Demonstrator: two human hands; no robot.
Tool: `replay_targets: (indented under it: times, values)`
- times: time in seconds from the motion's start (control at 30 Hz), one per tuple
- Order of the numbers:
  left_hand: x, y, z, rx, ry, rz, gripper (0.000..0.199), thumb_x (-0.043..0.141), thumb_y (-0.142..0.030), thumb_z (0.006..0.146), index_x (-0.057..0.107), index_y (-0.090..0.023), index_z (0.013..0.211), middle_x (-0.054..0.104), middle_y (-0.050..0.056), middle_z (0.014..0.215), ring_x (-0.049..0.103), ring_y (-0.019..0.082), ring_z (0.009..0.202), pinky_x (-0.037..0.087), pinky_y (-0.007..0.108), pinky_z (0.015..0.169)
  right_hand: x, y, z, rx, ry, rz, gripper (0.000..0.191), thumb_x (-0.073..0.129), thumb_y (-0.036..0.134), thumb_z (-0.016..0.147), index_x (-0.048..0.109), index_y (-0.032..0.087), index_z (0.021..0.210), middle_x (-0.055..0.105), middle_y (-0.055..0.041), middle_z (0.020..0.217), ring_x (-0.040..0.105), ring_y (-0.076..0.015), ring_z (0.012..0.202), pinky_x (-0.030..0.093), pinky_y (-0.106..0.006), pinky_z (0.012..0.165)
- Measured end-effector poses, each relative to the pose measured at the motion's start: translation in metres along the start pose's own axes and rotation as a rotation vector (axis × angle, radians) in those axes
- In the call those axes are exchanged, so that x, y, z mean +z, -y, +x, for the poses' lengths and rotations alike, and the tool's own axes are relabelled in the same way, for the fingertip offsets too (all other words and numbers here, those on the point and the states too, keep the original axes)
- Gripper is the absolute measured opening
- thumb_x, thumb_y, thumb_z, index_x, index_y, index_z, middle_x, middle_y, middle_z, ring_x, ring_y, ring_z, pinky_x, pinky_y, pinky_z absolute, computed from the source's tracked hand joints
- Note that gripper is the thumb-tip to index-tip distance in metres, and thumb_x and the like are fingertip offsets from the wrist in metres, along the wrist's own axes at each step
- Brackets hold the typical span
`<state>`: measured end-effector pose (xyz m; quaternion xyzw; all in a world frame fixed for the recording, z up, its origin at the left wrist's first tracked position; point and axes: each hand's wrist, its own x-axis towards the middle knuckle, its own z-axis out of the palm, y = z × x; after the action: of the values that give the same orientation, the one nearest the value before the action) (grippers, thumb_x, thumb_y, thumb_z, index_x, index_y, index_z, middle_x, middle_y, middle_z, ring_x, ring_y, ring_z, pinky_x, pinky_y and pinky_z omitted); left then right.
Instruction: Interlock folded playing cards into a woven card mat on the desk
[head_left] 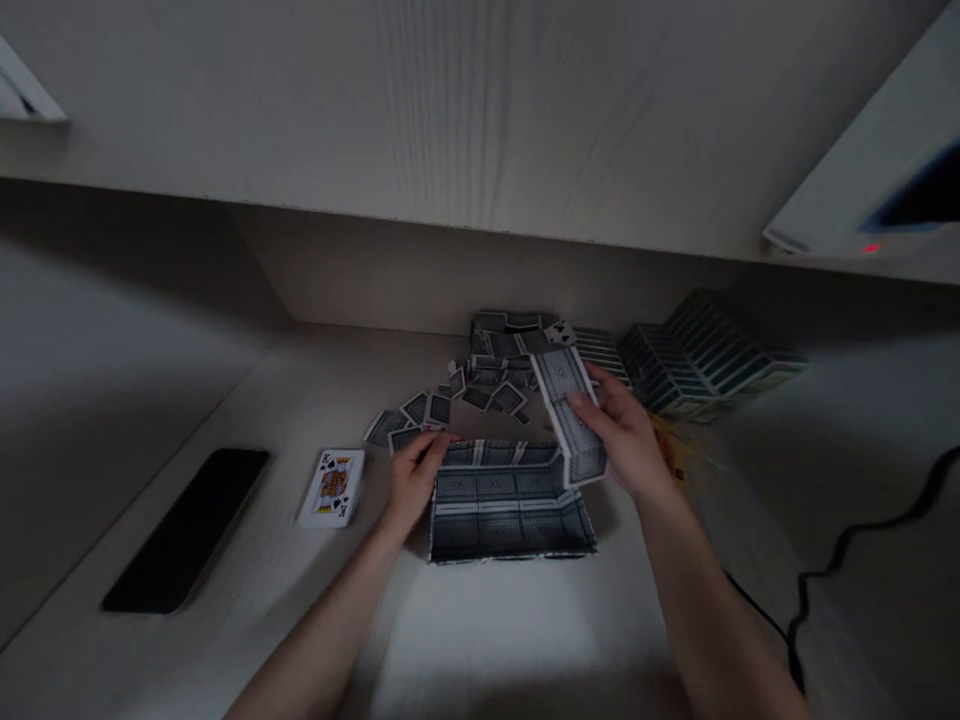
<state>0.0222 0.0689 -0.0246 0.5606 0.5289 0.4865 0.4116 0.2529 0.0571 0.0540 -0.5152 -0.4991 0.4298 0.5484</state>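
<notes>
A box built of playing cards (487,507) stands on the desk before me, its top open and its card backs showing grey patterns. My left hand (416,472) pinches the box's far left corner between thumb and fingers. In my right hand (619,425) is a long panel of joined playing cards (568,410), tilted, its lower end over the box's right far corner. The thumb lies across the panel's face and the fingers are behind it. Whether the panel touches the box, I cannot tell. Beyond the box lie several loose folded cards (478,398).
A stack of cards topped by a king of spades (332,488) and a black phone (187,530) lie at left. More card structures (506,330) stand at the back, with a stepped one (712,350) at right. A black cable (847,540) runs at right; a shelf (480,120) overhangs the desk.
</notes>
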Motion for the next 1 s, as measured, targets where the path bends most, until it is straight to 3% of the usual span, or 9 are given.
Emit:
replay_targets:
  times: [0.13,0.23,0.37,0.47,0.53,0.63,0.77,0.87,1.0]
  values:
    - [-0.007,-0.005,0.0,-0.019,0.025,0.083,0.025,0.054,-0.039,0.075,0.066,-0.018,0.081,0.068,0.001,0.082,0.06,0.017,0.08,0.045,0.026,0.073,-0.017,-0.01,-0.024,0.156,-0.083,0.172,0.048,0.065,0.031,0.07,0.051,0.028,0.116,0.064,-0.0012,0.103,0.062,-0.0162,0.078,0.049,-0.025,0.063]
    - [-0.016,-0.006,0.001,-0.01,0.055,0.073,0.024,0.054,-0.039,0.075,0.065,-0.019,0.082,0.067,0.001,0.084,0.059,0.017,0.082,0.044,0.025,0.074,-0.027,-0.019,-0.037,0.287,-0.076,0.282,0.039,0.064,0.028,0.07,0.056,0.027,0.109,0.066,-0.0012,0.1,0.06,-0.0118,0.063,0.047,-0.021,0.052]
    - [-0.025,-0.013,0.0,-0.001,0.275,0.077,0.022,0.053,-0.035,0.075,0.062,-0.02,0.089,0.064,0.001,0.096,0.056,0.017,0.09,0.042,0.025,0.078,-0.037,-0.027,-0.043,0.337,0.061,0.439,0.033,0.05,0.036,0.076,0.06,0.026,0.106,0.059,-0.0046,0.117,0.063,-0.0147,0.07,0.046,-0.021,0.043]
    - [-0.024,-0.018,-0.002,-0.025,0.394,0.145,0.026,0.056,-0.027,0.07,0.057,-0.021,0.096,0.061,0.0,0.098,0.055,0.017,0.089,0.041,0.025,0.077,-0.037,-0.032,-0.043,0.228,0.095,0.505,0.026,0.044,0.034,0.077,0.065,0.026,0.089,0.052,-0.0032,0.127,0.057,-0.0221,0.103,0.054,-0.031,0.062]
    - [-0.02,-0.018,-0.004,-0.033,0.377,0.162,0.024,0.052,-0.022,0.068,0.056,-0.02,0.092,0.061,-0.001,0.091,0.055,0.017,0.085,0.041,0.025,0.073,-0.034,-0.037,-0.042,0.141,0.022,0.494,0.014,0.05,0.026,0.074,0.064,0.026,0.076,0.056,-0.0012,0.121,0.055,-0.0226,0.107,0.052,-0.039,0.077]
    - [-0.01,-0.014,-0.006,-0.043,0.325,0.151,0.021,0.047,-0.019,0.067,0.057,-0.019,0.085,0.059,-0.002,0.078,0.054,0.015,0.075,0.04,0.023,0.067,-0.028,-0.043,-0.042,0.073,-0.133,0.444,0.01,0.061,0.019,0.07,0.062,0.028,0.073,0.068,0.0017,0.094,0.064,-0.0189,0.087,0.052,-0.04,0.077]
    - [-0.001,-0.009,-0.009,-0.028,0.277,0.137,0.017,0.046,-0.021,0.07,0.059,-0.018,0.081,0.061,-0.002,0.076,0.054,0.014,0.074,0.04,0.023,0.066,-0.018,-0.037,-0.042,0.035,-0.241,0.317,0.013,0.069,0.023,0.065,0.061,0.024,0.075,0.064,0.0051,0.056,0.061,-0.0141,0.052,0.052,-0.03,0.054]
    - [0.001,-0.009,-0.011,-0.01,0.219,0.135,0.014,0.049,-0.022,0.07,0.059,-0.017,0.079,0.06,-0.002,0.072,0.054,0.014,0.07,0.04,0.022,0.064,-0.01,-0.025,-0.041,0.028,-0.189,0.192,0.02,0.066,0.034,0.07,0.059,0.019,0.058,0.057,0.0029,0.043,0.049,-0.0101,0.034,0.037,-0.02,0.031]
    - [0.0,-0.011,-0.012,-0.011,0.131,0.147,0.007,0.053,-0.021,0.069,0.056,-0.017,0.074,0.057,-0.003,0.067,0.052,0.012,0.063,0.039,0.021,0.059,0.002,-0.011,-0.036,0.001,-0.008,0.007,0.051,0.046,0.047,0.083,0.054,0.018,0.041,0.053,-0.0003,0.036,0.037,-0.0064,0.024,0.029,-0.02,0.027]
